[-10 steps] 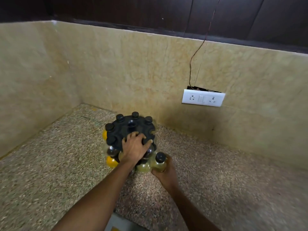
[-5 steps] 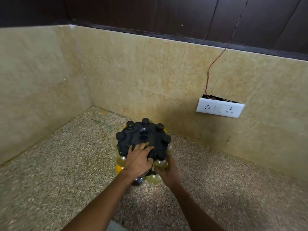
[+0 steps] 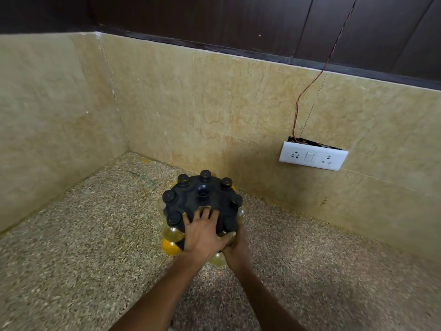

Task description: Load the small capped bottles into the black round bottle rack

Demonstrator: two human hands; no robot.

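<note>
The black round bottle rack stands on the speckled counter near the back wall. Several small capped bottles hang in its rim slots, their black caps poking up, and an orange one shows at the near left. My left hand rests flat on the rack's near top with its fingers spread. My right hand sits below it at the rack's near right edge, curled round a pale yellow bottle. The left hand hides most of that bottle.
The granite counter runs into a corner of beige stone walls at left and back. A white socket plate hangs on the back wall at right, with a thin red wire rising from it.
My right hand has pushed the pale bottle in against the rack's near right edge. It now lies tucked under my left hand, which stayed on the rack's top.
</note>
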